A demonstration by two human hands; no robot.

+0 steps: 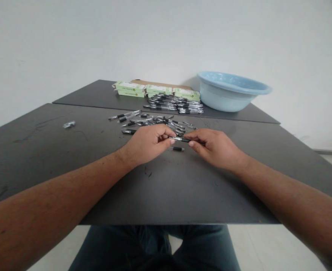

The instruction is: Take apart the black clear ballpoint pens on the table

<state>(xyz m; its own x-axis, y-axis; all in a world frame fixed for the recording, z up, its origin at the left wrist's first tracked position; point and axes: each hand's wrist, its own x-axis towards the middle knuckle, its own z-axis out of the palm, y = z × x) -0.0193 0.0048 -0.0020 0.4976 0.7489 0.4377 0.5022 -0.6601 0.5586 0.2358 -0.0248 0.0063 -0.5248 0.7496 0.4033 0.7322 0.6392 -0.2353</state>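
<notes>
A pen (181,139) with a clear end and a black grip lies level between my two hands, just above the table. My left hand (151,143) pinches its clear end between thumb and fingers. At the other end, my right hand (213,146) holds the dark part, and its fingers hide some of it. Below the pen, a short piece with a black grip (178,149) rests on the table. Loose pens and pen parts (151,121) lie scattered just beyond my hands.
Farther back is a heap of pens (171,102) before several light green boxes (130,89). A light blue basin (225,96) stands at the back right. Small clear pieces (69,124) lie to the left on the dark table (177,188). A seam crosses the tabletop behind the loose pens.
</notes>
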